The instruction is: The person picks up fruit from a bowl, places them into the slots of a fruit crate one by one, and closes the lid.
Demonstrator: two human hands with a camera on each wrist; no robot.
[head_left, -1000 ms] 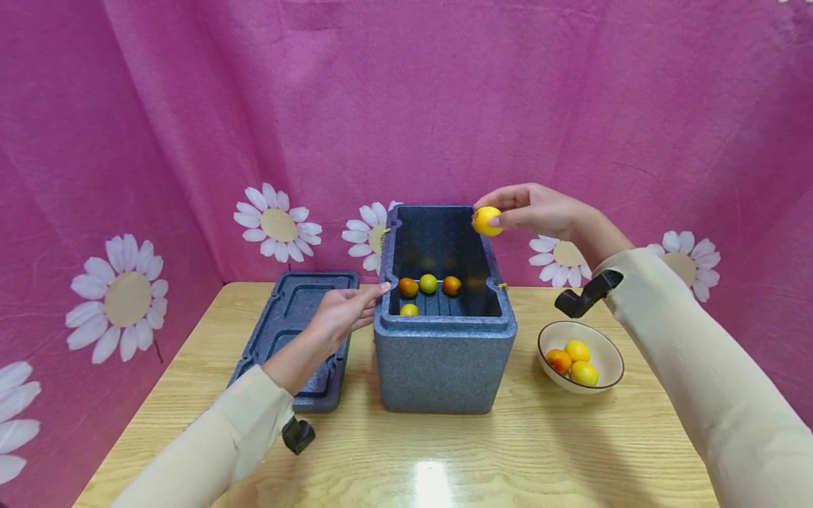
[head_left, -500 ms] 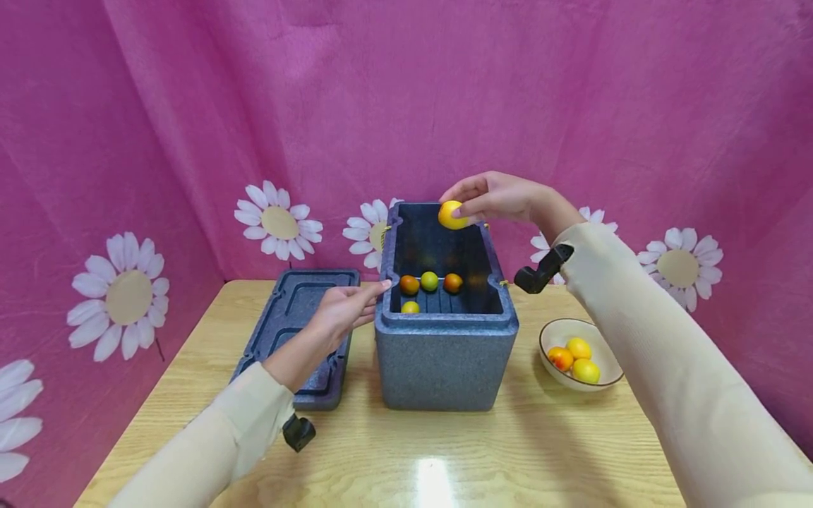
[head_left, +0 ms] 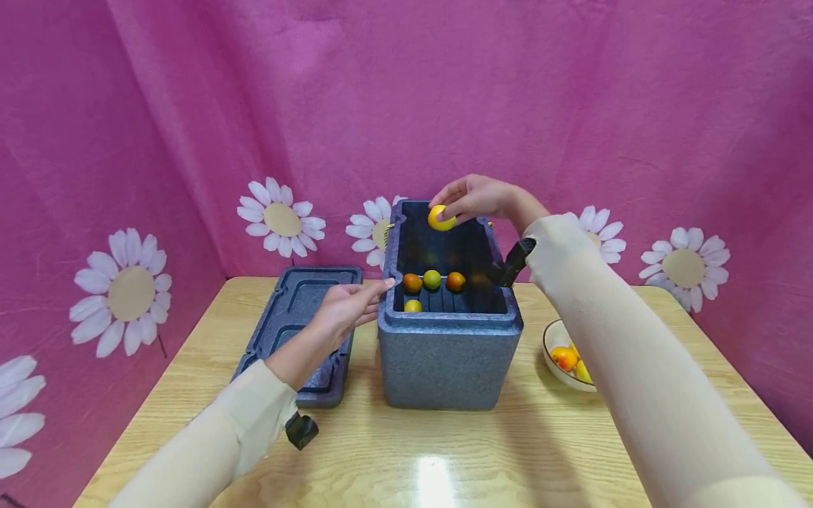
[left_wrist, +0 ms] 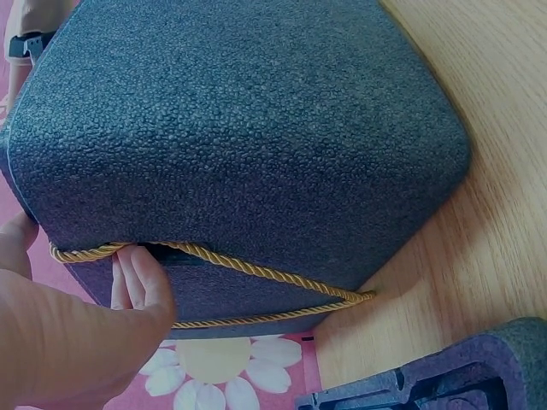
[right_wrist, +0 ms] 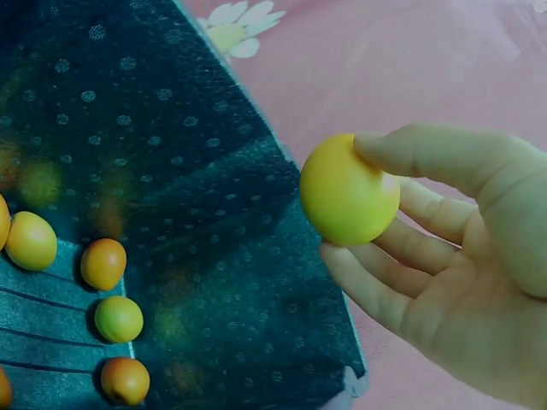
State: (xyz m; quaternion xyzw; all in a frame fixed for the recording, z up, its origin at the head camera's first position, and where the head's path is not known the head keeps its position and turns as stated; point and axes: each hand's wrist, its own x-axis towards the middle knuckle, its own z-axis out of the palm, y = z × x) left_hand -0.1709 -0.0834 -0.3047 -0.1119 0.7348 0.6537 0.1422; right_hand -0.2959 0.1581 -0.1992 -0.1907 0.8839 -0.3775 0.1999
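My right hand [head_left: 479, 196] pinches a small round yellow fruit [right_wrist: 344, 195] between thumb and fingertips, above the far part of the open grey foam box [head_left: 447, 370]. Inside, on the ribbed floor, lie several small fruits, among them a green one [head_left: 432, 279] and an orange-red one [head_left: 456, 281]. My left hand [head_left: 346, 309] grips the box's left side. Its thumb rests at the rim, while the fingers curl against the outer wall near a gold rope [left_wrist: 273, 273] in the left wrist view.
A grey lid [head_left: 305, 293] lies left of the box, beside my left hand. To the right stands a cream bowl [head_left: 559, 377] with more fruit [head_left: 564, 358], partly hidden by my right sleeve. A pink flowered curtain [head_left: 406, 92] hangs behind the wooden table [head_left: 368, 458].
My right hand has moved left with the yellow fruit, from the box's right rim to over its opening. The sleeve now covers part of the bowl. The left hand has stayed at the rim.
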